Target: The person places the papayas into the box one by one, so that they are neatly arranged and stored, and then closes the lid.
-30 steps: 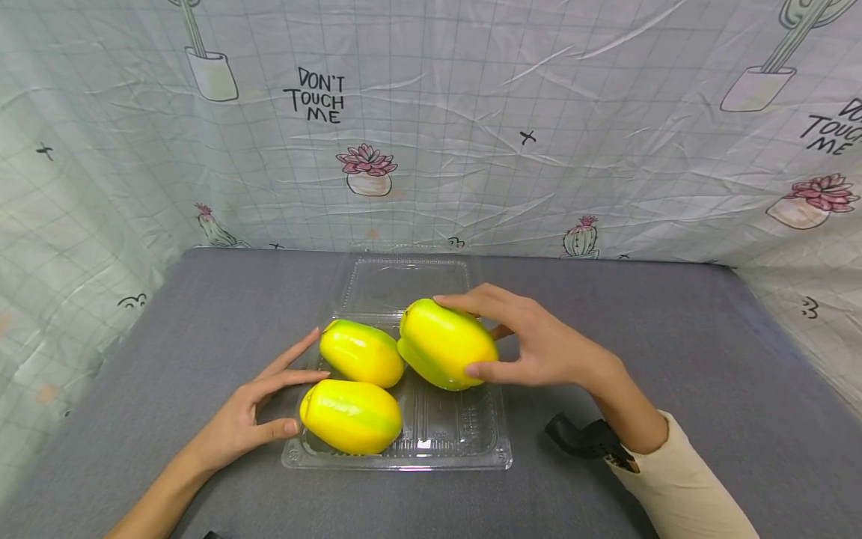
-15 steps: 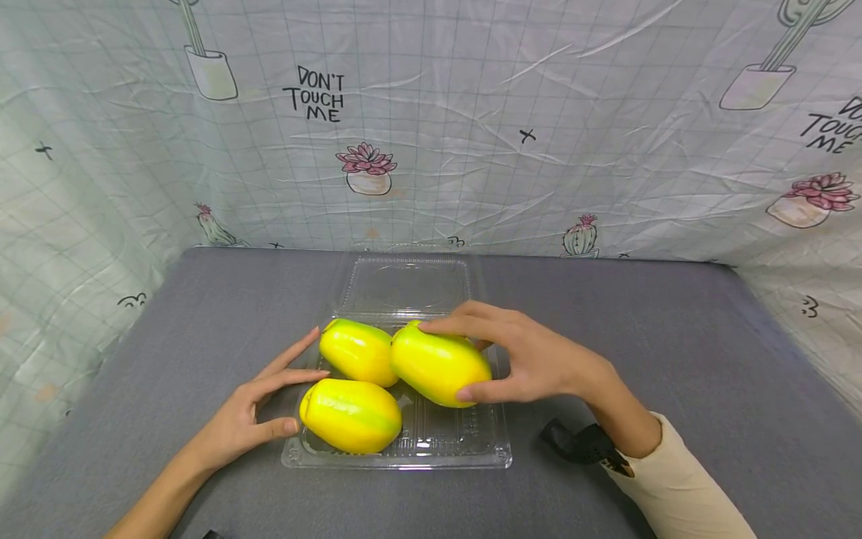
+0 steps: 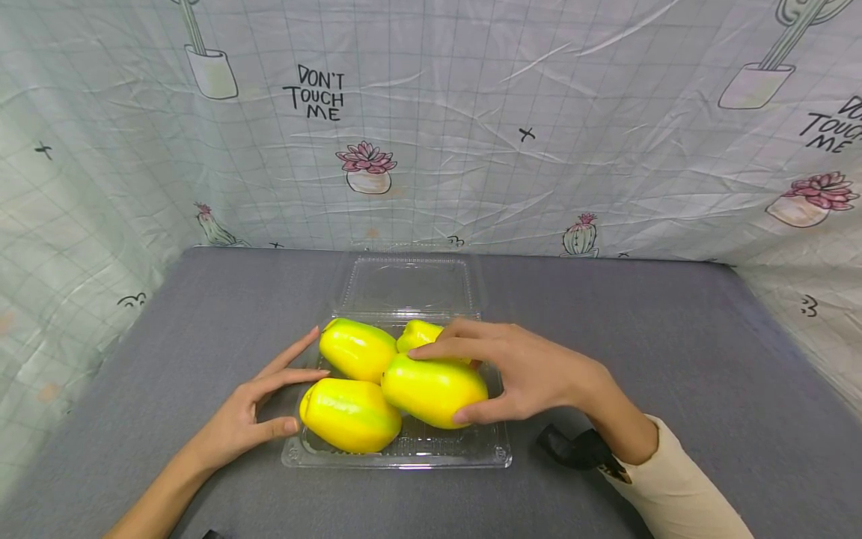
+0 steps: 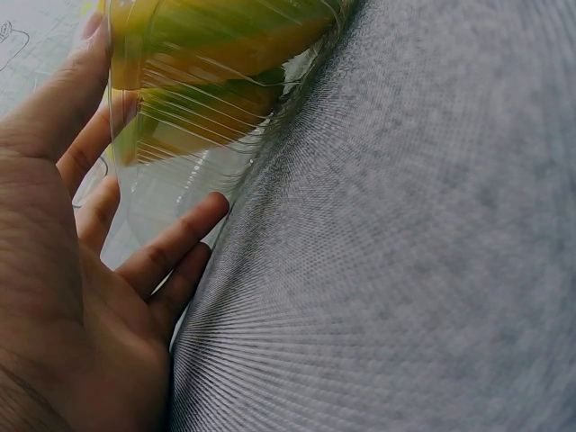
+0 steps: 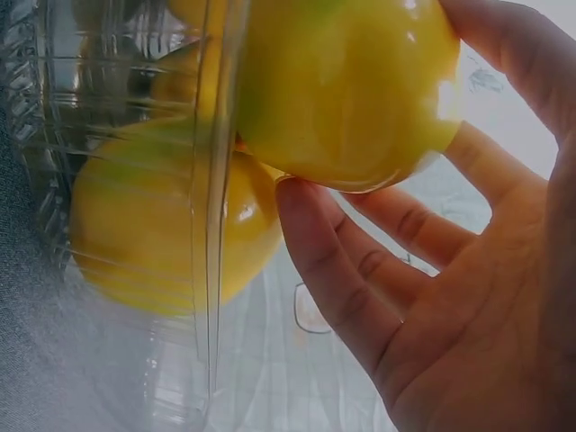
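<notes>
A clear plastic clamshell box (image 3: 465,458) holds oval, yellow-green papaya-like fruits. Two lie on its left side: a rear fruit (image 3: 357,349) and a front fruit (image 3: 349,416). My right hand (image 3: 532,370) grips another such fruit (image 3: 434,391) between thumb and fingers, over the box's right half. Behind it a further fruit (image 3: 416,335) shows only in part; in the right wrist view this lower fruit (image 5: 162,216) is seen through the box wall, beneath the held one. My left hand (image 3: 242,423) is spread along the box's left side, fingertips (image 4: 211,205) at the clear wall.
The box's clear lid (image 3: 407,286) lies folded back behind it on the grey tabletop (image 3: 606,314). A printed curtain (image 3: 458,135) hangs at the back and sides. A black strap (image 3: 572,447) sits at my right wrist.
My right hand has moved toward me, down and slightly left with the held fruit. The fruit behind it shows more now. The left hand stays in place.
</notes>
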`<action>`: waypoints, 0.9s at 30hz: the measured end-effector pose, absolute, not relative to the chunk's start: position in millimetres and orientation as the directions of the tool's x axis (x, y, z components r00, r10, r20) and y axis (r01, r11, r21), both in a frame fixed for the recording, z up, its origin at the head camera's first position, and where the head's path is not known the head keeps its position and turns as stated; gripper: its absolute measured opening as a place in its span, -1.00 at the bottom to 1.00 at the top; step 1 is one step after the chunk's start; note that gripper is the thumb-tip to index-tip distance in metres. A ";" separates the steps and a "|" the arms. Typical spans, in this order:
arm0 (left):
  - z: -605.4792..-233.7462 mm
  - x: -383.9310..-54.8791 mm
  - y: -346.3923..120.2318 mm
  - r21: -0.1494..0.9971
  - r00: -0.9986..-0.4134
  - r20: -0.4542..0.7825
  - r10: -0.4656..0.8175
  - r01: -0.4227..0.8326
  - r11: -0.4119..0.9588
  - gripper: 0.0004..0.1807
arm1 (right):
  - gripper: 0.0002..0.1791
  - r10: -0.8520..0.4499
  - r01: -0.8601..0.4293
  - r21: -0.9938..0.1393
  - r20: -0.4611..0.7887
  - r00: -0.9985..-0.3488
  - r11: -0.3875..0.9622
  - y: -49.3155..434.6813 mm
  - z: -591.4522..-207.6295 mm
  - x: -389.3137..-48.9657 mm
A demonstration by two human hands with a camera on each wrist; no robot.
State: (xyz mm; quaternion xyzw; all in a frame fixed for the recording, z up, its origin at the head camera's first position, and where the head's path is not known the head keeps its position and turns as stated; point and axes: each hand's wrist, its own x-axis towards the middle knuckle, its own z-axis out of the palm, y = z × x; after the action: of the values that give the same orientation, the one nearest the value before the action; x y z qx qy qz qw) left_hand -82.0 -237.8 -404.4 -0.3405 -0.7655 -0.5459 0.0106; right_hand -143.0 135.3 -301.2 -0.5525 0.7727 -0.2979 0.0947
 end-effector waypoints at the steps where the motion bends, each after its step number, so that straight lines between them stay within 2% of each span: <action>1: -404.6 -82.0 -237.8 0.829 -0.768 0.388 0.510 0.533 0.171 -0.37 | -0.30 -0.911 -0.797 -0.564 0.178 -0.372 0.215 135.1 -301.4 -142.6; 11: -405.5 -82.1 -237.5 0.829 -0.763 0.393 0.513 0.535 0.161 -0.37 | -0.31 -0.926 -0.836 -0.499 0.155 -0.344 0.227 132.4 -303.6 -139.2; 18: -404.2 -82.0 -236.9 0.834 -0.767 0.386 0.512 0.528 0.162 -0.37 | -0.30 -0.926 -0.852 -0.454 0.134 -0.354 0.260 132.1 -302.2 -136.6; 27: -403.1 -81.9 -237.2 0.831 -0.770 0.383 0.510 0.528 0.173 -0.38 | -0.31 -0.926 -0.849 -0.450 0.108 -0.361 0.279 132.9 -300.9 -134.7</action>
State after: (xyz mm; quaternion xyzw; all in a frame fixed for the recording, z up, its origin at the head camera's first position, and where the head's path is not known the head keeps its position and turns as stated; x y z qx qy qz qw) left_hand -81.9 -237.2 -403.1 -0.3388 -0.7658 -0.5465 0.0086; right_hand -134.7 132.9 -300.9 -0.5583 0.7948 -0.2213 0.0876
